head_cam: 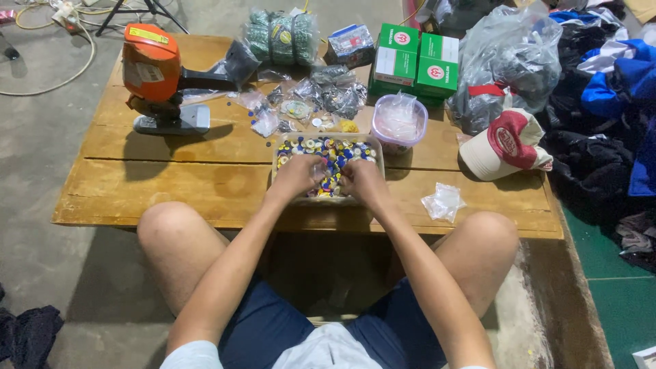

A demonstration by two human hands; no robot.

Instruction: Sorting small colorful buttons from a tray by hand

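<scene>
Looking down at your low wooden desk (171, 184), there's a lot crowding the work. An orange power tool (154, 75) stands at the far left on its metal base, a green bundle wrapped in plastic (282, 35) sits at the back, and two green boxes (413, 63) are just right of that beside a small blue packet (350, 44). Little clear bags of parts (321, 92) are scattered between the tool and the boxes. A round plastic tub (400, 121) sits just beside the tray's far right corner, a red and white cap (507, 143) lies further right under a big grey plastic bag (509, 65), and a crumpled clear baggie (443, 201) is near your right knee

The shallow tray (283, 147) full of small round blue, yellow and white pieces (328, 149) is dead centre, near the front edge. Both your forearms run in from your knees and meet over its near half. Your left hand (295, 176) and right hand (362, 179) are nearly touching, fingers curled down into the pieces. Honestly can't tell if either grip is pinching a piece or just clenched, the knuckles hide it
</scene>
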